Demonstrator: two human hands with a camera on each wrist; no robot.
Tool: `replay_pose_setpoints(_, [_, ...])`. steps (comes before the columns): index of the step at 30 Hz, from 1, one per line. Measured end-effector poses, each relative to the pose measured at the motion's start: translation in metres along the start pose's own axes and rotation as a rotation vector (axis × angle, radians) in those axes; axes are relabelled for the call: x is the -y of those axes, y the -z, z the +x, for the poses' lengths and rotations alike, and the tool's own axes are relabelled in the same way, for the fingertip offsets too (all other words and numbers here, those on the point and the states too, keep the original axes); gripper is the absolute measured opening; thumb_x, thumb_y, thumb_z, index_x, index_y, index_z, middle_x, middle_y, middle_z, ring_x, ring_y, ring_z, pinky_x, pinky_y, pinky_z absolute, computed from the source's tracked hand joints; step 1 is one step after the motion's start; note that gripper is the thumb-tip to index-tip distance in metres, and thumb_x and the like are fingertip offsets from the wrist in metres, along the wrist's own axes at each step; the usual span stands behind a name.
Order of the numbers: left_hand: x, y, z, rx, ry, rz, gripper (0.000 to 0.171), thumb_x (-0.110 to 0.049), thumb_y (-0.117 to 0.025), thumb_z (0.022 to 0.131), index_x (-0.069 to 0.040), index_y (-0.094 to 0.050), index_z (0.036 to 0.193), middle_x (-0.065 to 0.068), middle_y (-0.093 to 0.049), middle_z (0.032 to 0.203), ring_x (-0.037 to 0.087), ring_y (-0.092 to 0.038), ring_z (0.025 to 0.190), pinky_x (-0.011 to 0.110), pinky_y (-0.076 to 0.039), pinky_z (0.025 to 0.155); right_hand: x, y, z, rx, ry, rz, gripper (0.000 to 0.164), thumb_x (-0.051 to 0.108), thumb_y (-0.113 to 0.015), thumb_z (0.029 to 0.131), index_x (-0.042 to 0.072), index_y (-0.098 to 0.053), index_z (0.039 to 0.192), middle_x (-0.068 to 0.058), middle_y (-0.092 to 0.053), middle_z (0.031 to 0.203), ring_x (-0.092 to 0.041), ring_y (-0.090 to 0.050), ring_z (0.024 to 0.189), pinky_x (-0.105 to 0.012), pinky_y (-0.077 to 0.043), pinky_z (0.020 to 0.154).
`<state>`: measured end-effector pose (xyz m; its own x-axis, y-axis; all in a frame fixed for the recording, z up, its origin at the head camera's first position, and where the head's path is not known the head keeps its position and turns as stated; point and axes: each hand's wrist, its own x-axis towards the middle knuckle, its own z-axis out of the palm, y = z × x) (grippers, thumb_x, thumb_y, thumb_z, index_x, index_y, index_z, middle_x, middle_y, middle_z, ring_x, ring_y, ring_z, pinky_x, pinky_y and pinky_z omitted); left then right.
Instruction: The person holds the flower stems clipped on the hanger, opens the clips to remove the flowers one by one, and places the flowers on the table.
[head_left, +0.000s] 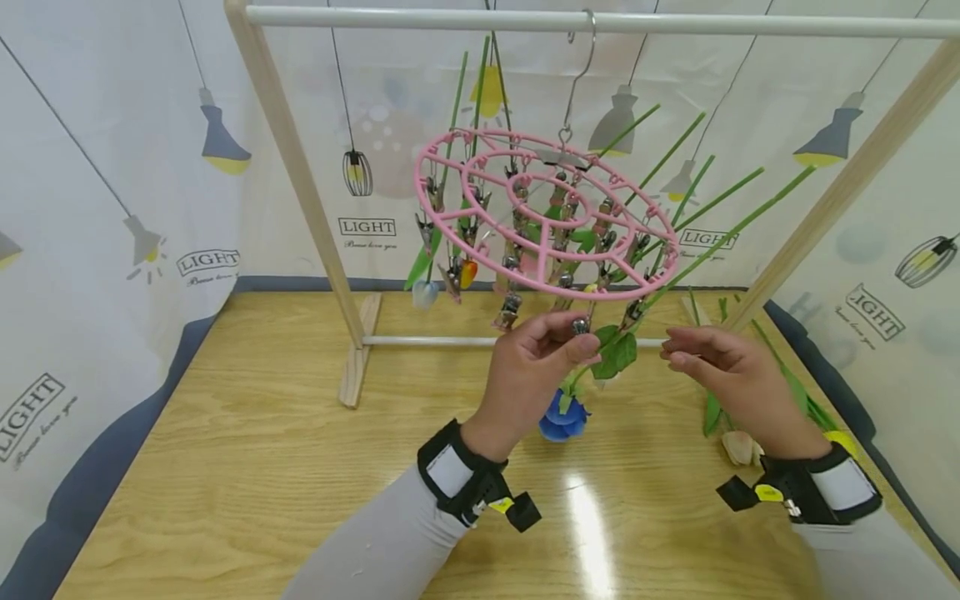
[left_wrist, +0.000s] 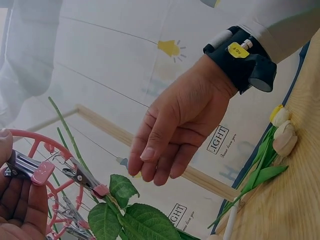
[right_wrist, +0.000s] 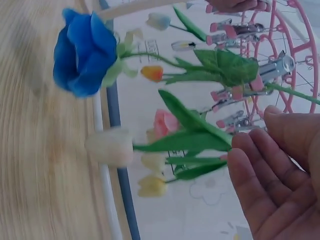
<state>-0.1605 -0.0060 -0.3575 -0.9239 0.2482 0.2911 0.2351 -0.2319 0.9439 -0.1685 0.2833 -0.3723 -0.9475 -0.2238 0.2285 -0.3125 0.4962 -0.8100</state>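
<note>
A round pink hanger point(head_left: 543, 250) with metal clips hangs by its hook from a white rod. Under its near rim my left hand point(head_left: 528, 367) pinches a metal clip with pink tips point(left_wrist: 31, 169). Beside that clip, another clip point(left_wrist: 86, 180) grips the green stem of a blue rose point(head_left: 564, 417), which hangs head down with its leaves point(head_left: 617, 354) close to my left fingers. My right hand point(head_left: 723, 379) is in the air to the right of the leaves, fingers loosely bent and holding nothing. Several tulips, among them a white one point(right_wrist: 110, 147), hang from other clips.
A wooden frame point(head_left: 300, 175) with a white top rod point(head_left: 420, 18) stands on the table point(head_left: 247, 467). On the right, tulips lie on the wood, including a cream one point(head_left: 738, 447), partly hidden by my right arm. Long green stems point(head_left: 742, 212) stick out past the hanger.
</note>
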Motion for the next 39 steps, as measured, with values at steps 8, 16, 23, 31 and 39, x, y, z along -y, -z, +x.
replay_pose_setpoints(8, [-0.001,0.001,-0.001,-0.009,-0.007,0.039,0.042,-0.028,-0.072,0.100,-0.006,-0.067,0.134,0.018,-0.068,0.119,0.006,-0.067,0.100,0.030,-0.061,0.094,-0.001,-0.027,0.008,0.077,0.024,0.188,0.046,0.009,-0.061,0.105,0.006,-0.053,0.151,0.016,-0.069,0.129,-0.002,-0.068,0.116,-0.016,-0.057,0.093])
replay_pose_setpoints(16, [-0.003,0.001,-0.002,-0.007,0.001,0.040,0.041,-0.025,-0.072,0.100,-0.005,-0.066,0.136,0.017,-0.069,0.119,0.007,-0.068,0.100,0.029,-0.061,0.094,-0.007,-0.049,0.014,0.098,-0.014,0.354,0.053,0.012,-0.060,0.107,0.005,-0.044,0.157,0.016,-0.065,0.134,0.001,-0.063,0.123,-0.015,-0.054,0.099])
replay_pose_setpoints(23, [-0.005,-0.001,-0.003,-0.018,0.021,0.022,0.040,-0.022,-0.072,0.100,-0.005,-0.067,0.135,0.016,-0.070,0.119,0.007,-0.068,0.100,0.029,-0.061,0.092,-0.009,-0.065,0.024,0.123,0.039,0.559,0.053,0.005,-0.055,0.108,0.006,-0.041,0.159,0.012,-0.062,0.145,-0.002,-0.059,0.132,-0.018,-0.050,0.108])
replay_pose_setpoints(31, [-0.006,-0.001,-0.003,-0.029,0.021,0.036,0.036,-0.019,-0.071,0.100,-0.006,-0.068,0.134,0.017,-0.071,0.120,0.006,-0.068,0.099,0.024,-0.060,0.085,-0.007,-0.079,0.030,0.148,0.107,0.761,0.036,-0.003,-0.048,0.108,0.010,-0.066,0.136,0.006,-0.072,0.121,-0.007,-0.067,0.114,-0.022,-0.056,0.098])
replay_pose_setpoints(39, [-0.006,0.000,-0.002,-0.028,0.000,0.050,0.038,-0.021,-0.072,0.100,-0.006,-0.067,0.135,0.018,-0.070,0.117,0.005,-0.067,0.097,0.042,-0.062,0.089,-0.002,-0.084,0.028,0.093,0.054,0.789,0.033,0.000,-0.050,0.108,0.018,-0.076,0.115,0.008,-0.073,0.114,-0.004,-0.068,0.107,-0.019,-0.057,0.091])
